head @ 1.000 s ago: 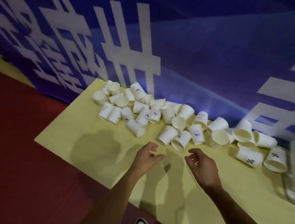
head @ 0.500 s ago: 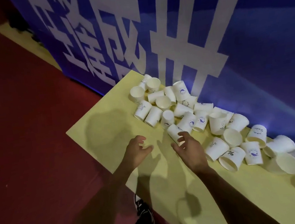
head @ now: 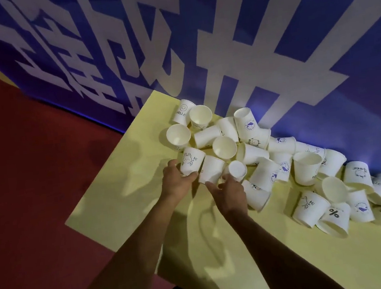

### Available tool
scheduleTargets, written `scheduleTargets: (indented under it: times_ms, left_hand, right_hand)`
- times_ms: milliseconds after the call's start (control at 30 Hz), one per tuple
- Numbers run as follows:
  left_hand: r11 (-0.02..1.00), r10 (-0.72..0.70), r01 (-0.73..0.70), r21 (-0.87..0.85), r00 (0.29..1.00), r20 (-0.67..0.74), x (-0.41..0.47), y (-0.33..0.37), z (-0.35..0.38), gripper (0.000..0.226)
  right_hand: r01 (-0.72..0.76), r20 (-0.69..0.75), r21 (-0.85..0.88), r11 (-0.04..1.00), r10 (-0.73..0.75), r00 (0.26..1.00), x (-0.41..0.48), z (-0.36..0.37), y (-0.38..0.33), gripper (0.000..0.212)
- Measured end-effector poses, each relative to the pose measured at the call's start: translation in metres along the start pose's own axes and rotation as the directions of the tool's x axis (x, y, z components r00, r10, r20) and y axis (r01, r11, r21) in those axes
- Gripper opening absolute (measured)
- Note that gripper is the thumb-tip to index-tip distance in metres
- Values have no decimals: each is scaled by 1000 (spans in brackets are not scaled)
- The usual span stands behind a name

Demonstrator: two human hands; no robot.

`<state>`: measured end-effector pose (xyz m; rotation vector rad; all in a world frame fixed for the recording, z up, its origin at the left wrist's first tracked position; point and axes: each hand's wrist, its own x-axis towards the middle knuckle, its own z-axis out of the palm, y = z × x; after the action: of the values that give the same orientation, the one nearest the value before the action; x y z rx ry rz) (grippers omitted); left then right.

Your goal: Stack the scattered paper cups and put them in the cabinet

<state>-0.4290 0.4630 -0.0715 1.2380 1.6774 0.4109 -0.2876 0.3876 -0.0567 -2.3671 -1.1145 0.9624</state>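
Currently, both hands are at the near edge of the paper cups (head: 269, 159), which lie scattered in a band from the centre of the frame to the right edge, on the yellow table (head: 124, 199) and against the blue banner (head: 352, 54). The left hand (head: 177, 181) curls around the rabbit-print cup (head: 190, 161), thumb and fingers touching its wall; whether it is lifted off the table cannot be told. The right hand (head: 229, 191) is half open, fingertips touching the plain cup (head: 211, 168) lying on its side and the cup (head: 237, 170) just right of it, with nothing gripped. No cabinet is in view. Recommended procedure: grip each cup lightly at mid-wall, since thin paper probably dents under pressure. Turn the rims to face the same way, then slide one cup straight into the other without tilting. Build one stack in the left hand and feed it with the right.
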Motion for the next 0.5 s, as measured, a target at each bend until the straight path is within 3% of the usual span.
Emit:
scheduleTargets:
  times_ms: [200, 500]
  left_hand:
    - [999, -11, 12, -31, 1000, 29, 9, -7, 10, 53]
    - [980, -65, 72, -188, 997, 41, -10, -20, 6, 47]
  right_hand:
    - [-66, -36, 138, 988, 71, 997, 10, 21, -1, 53]
    - [-12, 1, 240, 971, 12, 1000, -4, 7, 13, 58]
